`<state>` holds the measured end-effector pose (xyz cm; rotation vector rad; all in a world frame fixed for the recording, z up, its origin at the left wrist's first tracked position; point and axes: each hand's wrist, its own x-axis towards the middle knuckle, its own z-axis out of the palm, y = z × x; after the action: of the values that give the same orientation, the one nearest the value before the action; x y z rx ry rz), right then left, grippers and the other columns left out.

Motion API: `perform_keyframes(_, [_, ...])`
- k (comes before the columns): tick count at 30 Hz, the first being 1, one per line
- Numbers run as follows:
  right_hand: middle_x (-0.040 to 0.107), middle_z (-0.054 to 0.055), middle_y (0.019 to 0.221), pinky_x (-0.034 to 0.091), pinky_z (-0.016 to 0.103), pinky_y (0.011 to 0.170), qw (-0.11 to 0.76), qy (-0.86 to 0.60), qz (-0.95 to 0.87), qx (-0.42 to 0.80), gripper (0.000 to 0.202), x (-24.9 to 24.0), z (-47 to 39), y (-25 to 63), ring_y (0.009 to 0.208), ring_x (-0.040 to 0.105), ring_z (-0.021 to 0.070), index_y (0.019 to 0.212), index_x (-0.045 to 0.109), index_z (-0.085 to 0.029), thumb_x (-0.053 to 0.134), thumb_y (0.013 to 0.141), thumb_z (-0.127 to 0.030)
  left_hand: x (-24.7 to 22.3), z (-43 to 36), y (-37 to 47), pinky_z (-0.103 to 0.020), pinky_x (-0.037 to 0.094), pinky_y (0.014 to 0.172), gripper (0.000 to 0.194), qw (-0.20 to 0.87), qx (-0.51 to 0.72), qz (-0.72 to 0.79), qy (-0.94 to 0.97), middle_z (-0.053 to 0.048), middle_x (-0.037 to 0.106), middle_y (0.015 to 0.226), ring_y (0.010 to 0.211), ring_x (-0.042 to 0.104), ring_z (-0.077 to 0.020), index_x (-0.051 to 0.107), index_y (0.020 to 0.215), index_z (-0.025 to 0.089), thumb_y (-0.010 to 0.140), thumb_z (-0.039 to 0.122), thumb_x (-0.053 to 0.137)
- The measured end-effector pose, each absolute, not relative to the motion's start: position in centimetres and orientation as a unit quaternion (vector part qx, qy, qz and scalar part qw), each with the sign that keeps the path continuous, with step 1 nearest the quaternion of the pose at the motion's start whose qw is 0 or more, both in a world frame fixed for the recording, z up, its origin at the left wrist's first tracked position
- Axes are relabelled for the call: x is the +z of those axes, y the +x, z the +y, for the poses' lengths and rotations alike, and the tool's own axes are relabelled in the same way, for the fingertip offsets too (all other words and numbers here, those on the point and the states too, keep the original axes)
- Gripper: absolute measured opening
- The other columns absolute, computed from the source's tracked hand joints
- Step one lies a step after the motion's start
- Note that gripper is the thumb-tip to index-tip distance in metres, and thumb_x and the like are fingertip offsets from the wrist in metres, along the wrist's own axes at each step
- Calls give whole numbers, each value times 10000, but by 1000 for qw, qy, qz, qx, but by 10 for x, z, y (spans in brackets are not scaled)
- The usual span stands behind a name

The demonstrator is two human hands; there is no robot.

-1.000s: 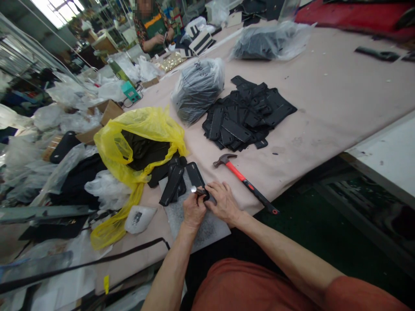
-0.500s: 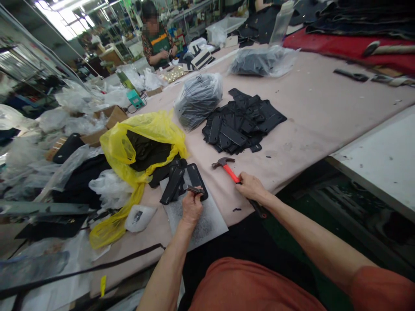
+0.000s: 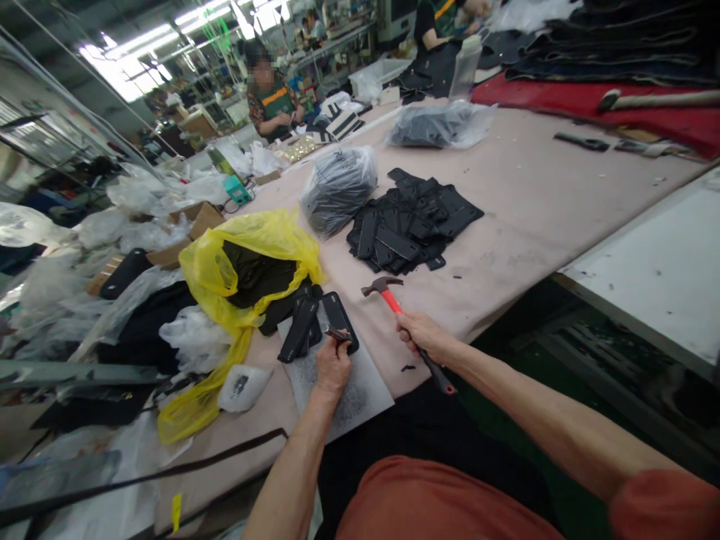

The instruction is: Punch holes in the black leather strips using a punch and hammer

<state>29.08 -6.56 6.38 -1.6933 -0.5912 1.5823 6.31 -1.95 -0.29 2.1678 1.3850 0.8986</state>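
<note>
My right hand (image 3: pixel 423 337) is closed round the handle of a claw hammer (image 3: pixel 390 297) with a red and black grip, its head held over the table to the right of the pale board. In my left hand (image 3: pixel 333 364) is a short metal punch (image 3: pixel 338 334), pinched in the fingers. The punch is at a black strap piece (image 3: pixel 339 313) lying on the pale speckled board (image 3: pixel 365 386); whether its tip touches the piece cannot be made out. Beside it, more black strap pieces (image 3: pixel 301 330) overlap on the board's left part.
Beyond the hammer lies a heap of black pieces (image 3: pixel 402 225). A yellow plastic bag (image 3: pixel 208 262) of dark material stands to the left, a grey filled bag (image 3: pixel 339 187) behind it. Metal tools (image 3: pixel 582 142) lie far right. A co-worker (image 3: pixel 275 101) sits at the far side.
The hammer and my right hand have shifted slightly left. The punch has tilted a little in my left hand. The camera view has tipped upward somewhat.
</note>
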Motion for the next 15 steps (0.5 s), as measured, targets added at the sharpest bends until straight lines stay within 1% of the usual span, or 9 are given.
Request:
perform_keyframes(2, [388,-79,530,243,189,353,408,-658,-339,535,298,108,-64,296,363,321,51,763,449,-200,372,960,-410,-2,-20,63,-339,559,853,215,208,321,498,779,-58,738,1008,952,698,-206,632,1034,193,855,166,516])
perform_keyframes(4, [421,-64,561,268,193,397,464,-634,-490,378,324,162,-65,301,416,369,60,766,461,-205,407,946,-469,-2,-21,62,-330,562,824,213,209,314,504,777,-57,740,984,913,703,-204,631,1037,195,857,171,519])
perform_keyframes(5, [424,-61,564,271,201,413,485,-629,-536,285,334,187,-67,302,431,376,67,773,466,-211,409,943,-493,-1,-22,62,-326,561,811,208,209,309,509,776,-55,740,972,894,705,-203,631,1033,199,858,173,521])
perform_keyframes(7, [438,-50,565,288,223,449,507,-629,-578,112,315,222,-74,301,455,402,84,809,486,-215,393,955,-478,0,-23,62,-317,559,789,190,206,299,518,775,-51,739,945,868,705,-202,634,1013,209,860,176,526])
perform_keyframes(8, [452,-44,566,302,232,466,508,-623,-592,53,296,229,-79,298,463,418,92,826,489,-215,381,964,-453,0,-23,62,-314,557,781,181,204,294,521,775,-49,737,932,863,704,-203,634,1001,214,859,177,528])
perform_keyframes(10, [481,-31,564,299,245,475,467,-598,-651,4,277,224,-88,293,461,433,101,821,482,-212,351,976,-400,1,-24,62,-309,553,771,170,200,287,525,776,-47,734,909,861,702,-204,632,983,220,858,173,527])
perform_keyframes(11, [487,-26,554,276,253,464,419,-586,-694,7,283,215,-92,292,446,423,102,793,475,-212,343,975,-383,1,-24,62,-307,551,768,167,201,284,527,776,-45,732,897,860,701,-204,630,977,222,857,170,526])
perform_keyframes(14, [468,-25,505,169,289,442,229,-574,-785,36,306,192,-96,293,391,344,100,705,456,-215,380,957,-371,-1,-24,61,-302,546,771,157,209,280,529,773,-42,726,873,857,700,-202,623,963,225,858,166,524])
perform_keyframes(15, [465,-27,502,155,294,445,200,-576,-792,39,305,190,-96,294,387,330,99,700,456,-215,396,954,-373,-2,-24,61,-301,545,771,154,211,281,528,773,-42,725,870,855,699,-202,621,961,225,857,165,524])
